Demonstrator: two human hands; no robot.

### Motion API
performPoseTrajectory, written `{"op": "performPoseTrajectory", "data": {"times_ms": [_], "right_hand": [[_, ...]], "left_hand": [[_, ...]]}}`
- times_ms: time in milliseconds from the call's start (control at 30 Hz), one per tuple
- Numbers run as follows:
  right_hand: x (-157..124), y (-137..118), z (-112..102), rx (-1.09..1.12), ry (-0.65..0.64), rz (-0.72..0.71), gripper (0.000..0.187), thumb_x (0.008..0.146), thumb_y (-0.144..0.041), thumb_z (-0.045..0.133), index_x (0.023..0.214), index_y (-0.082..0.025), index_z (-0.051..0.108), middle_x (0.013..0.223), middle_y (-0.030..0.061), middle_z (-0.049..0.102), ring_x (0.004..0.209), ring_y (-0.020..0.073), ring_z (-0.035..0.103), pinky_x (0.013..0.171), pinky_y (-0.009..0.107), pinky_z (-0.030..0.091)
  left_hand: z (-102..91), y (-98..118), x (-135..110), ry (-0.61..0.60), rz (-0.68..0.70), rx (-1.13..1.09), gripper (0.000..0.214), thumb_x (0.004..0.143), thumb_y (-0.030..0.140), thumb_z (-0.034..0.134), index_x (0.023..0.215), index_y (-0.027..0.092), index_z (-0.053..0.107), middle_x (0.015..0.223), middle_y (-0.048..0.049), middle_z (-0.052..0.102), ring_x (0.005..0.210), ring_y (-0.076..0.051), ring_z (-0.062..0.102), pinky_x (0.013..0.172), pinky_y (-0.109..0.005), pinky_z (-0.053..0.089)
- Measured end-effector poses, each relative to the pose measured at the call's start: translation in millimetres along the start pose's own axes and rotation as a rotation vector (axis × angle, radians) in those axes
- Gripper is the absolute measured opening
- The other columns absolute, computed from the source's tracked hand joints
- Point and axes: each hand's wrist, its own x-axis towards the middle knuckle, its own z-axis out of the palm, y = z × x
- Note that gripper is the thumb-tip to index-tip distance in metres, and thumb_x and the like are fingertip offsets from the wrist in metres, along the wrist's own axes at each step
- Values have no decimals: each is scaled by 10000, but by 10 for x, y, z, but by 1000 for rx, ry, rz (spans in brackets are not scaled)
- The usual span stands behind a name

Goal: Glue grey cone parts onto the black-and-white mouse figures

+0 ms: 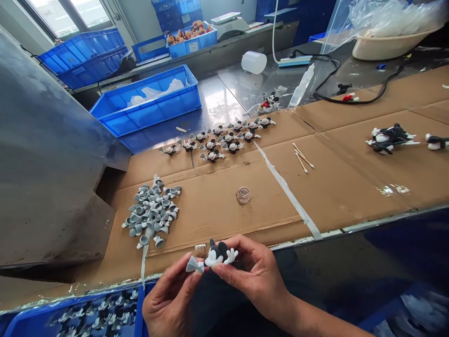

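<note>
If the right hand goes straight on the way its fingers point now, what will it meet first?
The right hand points leftward at the black-and-white figurine, which it already pinches. Just past that, it would probably meet the fingertips of the left hand, though depth is unclear.

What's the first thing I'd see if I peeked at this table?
Right up front, the left hand and the right hand pinch a little black-and-white mouse figurine between them. Just beyond, on the left of the cardboard-covered table, lies a heap of small grey parts, and farther back more mouse figurines lie in rows.
</note>
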Motion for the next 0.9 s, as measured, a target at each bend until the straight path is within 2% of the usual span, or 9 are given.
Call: {"op": "performPoseTrajectory", "data": {"times_ms": [200,300,367,500,633,767,900], "right_hand": [[-11,-2,-15,-11,-1,-27,171,795,-308,823,853,-182,723,740,3,722,632,114,609,598,200,509],[-6,-5,-22,-16,0,-45,163,793,-292,827,850,-181,722,742,3,731,627,116,622,591,198,515],[-8,-1,-22,-25,7,-79,137,796,-261,827,858,-188,729,744,-6,736,626,111,630,595,188,522],[-28,44,-15,-70,18,-243,184,808,-180,829,969,-238,761,817,-23,762,694,114,680,671,173,556],[-44,129,-5,-118,8,-438,349,851,-127,790,1142,-308,725,941,-13,780,791,135,728,756,197,592],[-45,180,-5,-199,-40,-615,488,882,-65,732,1278,-338,650,1055,30,784,919,182,755,822,270,621],[-45,178,-32,-333,-94,-773,504,936,-105,674,1380,-324,579,1138,87,775,972,225,763,792,333,640]], "left_hand": [[-49,-17,45,-34,37,8,362,483,306,1009,790,231,832,725,-30,801,590,-172,754,648,-160,619],[-125,-50,103,-106,64,46,351,493,268,1003,800,232,835,736,-52,802,581,-214,758,615,-209,637],[-162,-61,125,-107,72,52,347,499,256,1001,803,234,835,742,-55,803,593,-224,762,624,-227,644],[-132,-35,63,-96,52,-14,430,481,274,1012,874,268,836,747,-39,805,636,-206,770,655,-197,633],[-47,-24,-66,-82,-100,-101,584,438,310,1030,986,292,827,868,-53,820,742,-209,784,733,-194,622],[-20,-105,-119,-140,-230,-197,535,391,320,1038,883,242,841,867,-95,817,770,-260,785,716,-248,635],[-42,-200,-124,-143,-267,-239,459,371,367,1036,778,285,839,834,-86,814,764,-253,773,708,-279,630]]}}
